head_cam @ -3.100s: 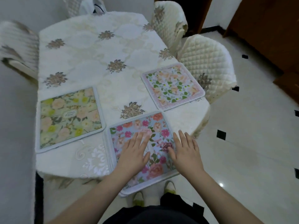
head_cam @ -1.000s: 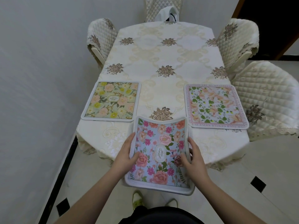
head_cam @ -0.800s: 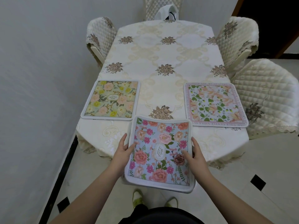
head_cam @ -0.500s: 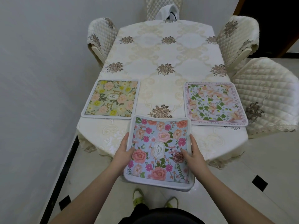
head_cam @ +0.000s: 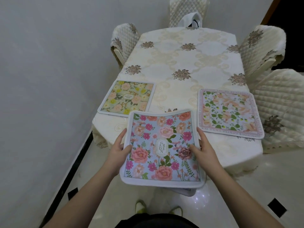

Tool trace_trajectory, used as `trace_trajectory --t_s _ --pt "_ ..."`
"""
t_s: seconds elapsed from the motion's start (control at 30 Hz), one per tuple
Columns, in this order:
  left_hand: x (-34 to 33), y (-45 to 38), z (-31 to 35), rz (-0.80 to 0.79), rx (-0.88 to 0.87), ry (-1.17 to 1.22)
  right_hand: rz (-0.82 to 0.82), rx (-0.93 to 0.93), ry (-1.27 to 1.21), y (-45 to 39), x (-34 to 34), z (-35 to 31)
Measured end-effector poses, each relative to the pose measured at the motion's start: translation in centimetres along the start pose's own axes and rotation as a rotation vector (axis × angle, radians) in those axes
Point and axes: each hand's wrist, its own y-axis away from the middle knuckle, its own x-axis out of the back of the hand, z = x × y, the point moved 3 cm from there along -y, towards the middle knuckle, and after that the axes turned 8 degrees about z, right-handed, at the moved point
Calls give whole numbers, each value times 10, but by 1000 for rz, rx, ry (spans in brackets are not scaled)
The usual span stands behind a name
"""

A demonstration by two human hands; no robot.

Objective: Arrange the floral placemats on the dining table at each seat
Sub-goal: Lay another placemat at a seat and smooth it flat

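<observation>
I hold a blue placemat point(head_cam: 162, 148) with pink flowers and a white border above the table's near end. My left hand point(head_cam: 119, 150) grips its left edge and my right hand point(head_cam: 204, 150) grips its right edge. More mat edges show under its near right corner, so it may be a small stack. A yellow-green floral placemat point(head_cam: 127, 97) lies flat at the left seat. A pink and green floral placemat point(head_cam: 228, 112) lies flat at the right seat. Both rest on the dining table point(head_cam: 185, 60), which is covered by a cream cloth.
Quilted cream chairs stand around the table: one at the left point(head_cam: 122, 40), one at the far end point(head_cam: 186, 12), two on the right point(head_cam: 263, 45) point(head_cam: 283, 102). A white bag point(head_cam: 191, 20) sits at the far end. A grey wall runs close along the left.
I lifted the blue placemat off the table's near end and drew it toward me; it now hangs raised over the edge. The head view shifted to face the table squarely.
</observation>
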Motion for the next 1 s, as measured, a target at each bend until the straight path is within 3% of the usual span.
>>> trace_trajectory --t_s 0.47,1.0 --pt "97 56 -22 218 -76 163 -170 152 124 35 -80 -47" --pt "289 186 -107 478 -65 90 -361 361 327 200 -251 -68"
